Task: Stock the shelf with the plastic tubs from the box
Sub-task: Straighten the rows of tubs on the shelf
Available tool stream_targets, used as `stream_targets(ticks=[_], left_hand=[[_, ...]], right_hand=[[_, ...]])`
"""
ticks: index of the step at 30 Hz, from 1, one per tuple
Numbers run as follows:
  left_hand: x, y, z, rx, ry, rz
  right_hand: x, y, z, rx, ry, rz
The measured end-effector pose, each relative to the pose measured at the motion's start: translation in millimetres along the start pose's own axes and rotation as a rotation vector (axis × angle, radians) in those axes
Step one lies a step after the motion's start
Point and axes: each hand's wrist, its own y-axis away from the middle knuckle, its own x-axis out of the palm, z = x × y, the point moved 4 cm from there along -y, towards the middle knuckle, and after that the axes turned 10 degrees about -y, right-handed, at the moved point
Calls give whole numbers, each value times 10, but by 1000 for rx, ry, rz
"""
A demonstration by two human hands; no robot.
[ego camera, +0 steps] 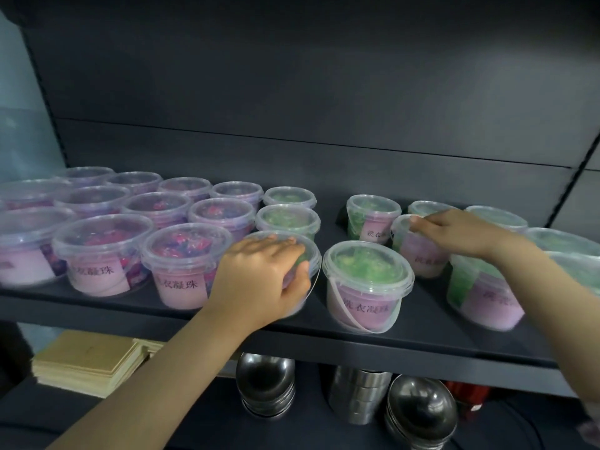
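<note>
Head view: left hand (263, 274) grips clear round plastic tub with green contents (311, 254) at front of dark shelf (422, 339), fingers (279, 244) spread over lid, thumb round side; right hand (454, 232) curls fingers over lid rim of second green-filled tub with pink label (418, 254), further back on shelf. Pink-filled tubs (107, 251) in rows at left.

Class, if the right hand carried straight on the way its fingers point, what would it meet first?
The right hand, holding a tub, points left: likely the neighbouring green tub, though depth is unclear.

tubs (186, 254) in rows on shelf (328, 336) | bowls (264, 384) under shelf | card stack (87, 358) left of bowls
</note>
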Motion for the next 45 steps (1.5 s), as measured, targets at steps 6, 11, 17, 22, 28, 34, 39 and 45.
stream_targets(ticks=[6,11,17,22,28,34,39,45], left_hand=[[20,-7,6,-1,-29,30],[27,1,15,6,-26,38],[30,-11,30,16,-7,94],[42,-39,77,64,24,139],[28,-39,66,87,-5,126],[46,-18,80,87,17,98],[58,-24,90,82,17,82],[71,-8,101,86,21,73]], right_hand=[[186,-4,363,-192,-131,75],[421,-186,712,-244,-80,150],[443,-248,839,-202,-94,220],[141,-415,701,-120,-205,104],[199,-771,425,65,-125,154],[335,-911,580,13,-129,120],[439,-1009,882,-41,-49,148],[446,-1032,886,-70,49,181]])
